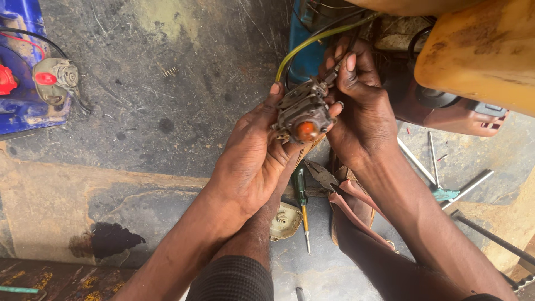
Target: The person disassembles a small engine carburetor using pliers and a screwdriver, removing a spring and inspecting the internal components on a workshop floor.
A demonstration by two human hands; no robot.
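Floor nearest: a green-handled screwdriver (301,203) lies on the grey concrete floor (167,111), tip pointing near, with a pair of pliers (322,176) just right of it and a pale plastic cover (285,222) just left.
Right side floor: thin metal rods (432,161) lie loose, well apart from the hands.
Left hand (251,161): closed around a small grimy carburetor (301,114), thumb pressed at its top edge, fingers wrapped underneath.
Carburetor: held up at scene centre between both hands, its orange primer bulb (307,131) facing the camera.
Right hand (359,103): fingers pinched narrowly on a small fitting at the carburetor's far right corner.
Hose: a yellow-green hose (317,40) runs from the carburetor toward the far right.
Far right: an orange-yellow tank (479,50).
Far left: a second carburetor (54,81) rests on a blue surface (19,111).
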